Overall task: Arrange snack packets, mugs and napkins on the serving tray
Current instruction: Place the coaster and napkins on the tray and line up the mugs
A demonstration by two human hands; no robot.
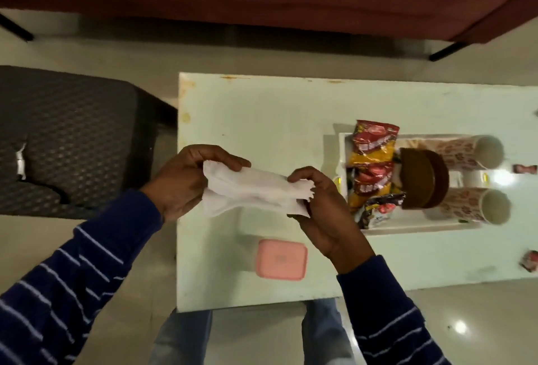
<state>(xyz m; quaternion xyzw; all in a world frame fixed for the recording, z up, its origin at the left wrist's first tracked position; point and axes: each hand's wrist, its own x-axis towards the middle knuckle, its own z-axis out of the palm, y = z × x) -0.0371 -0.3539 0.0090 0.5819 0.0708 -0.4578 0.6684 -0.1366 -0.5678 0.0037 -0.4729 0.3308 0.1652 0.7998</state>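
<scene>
Napkin [253, 188], a single white one, hangs stretched in the air between the person's two hands above the pale table [262, 108], to the left of the serving tray [407, 226]. The left hand [186, 181] grips the napkin's left end, thumb on top and fingers curled beneath the cloth; the right hand [323, 210] pinches the crumpled right end between thumb and fingertips, its palm turned inward. The tray is white and rectangular and lies on the right part of the table. On it stand two patterned mugs [471, 152], tipped so their open mouths face right, one behind the other. Between them and the packets sit two brown bowls [423, 178], nested together. At the tray's left end lie three snack packets [374, 143]: two red and yellow ones in a row and one dark packet [378, 209] nearest the person. One pink lidded box [281, 259] rests on the table just below the hands. Two small red wrapped things [529, 260] show at the table's right edge, too cut off to identify.
</scene>
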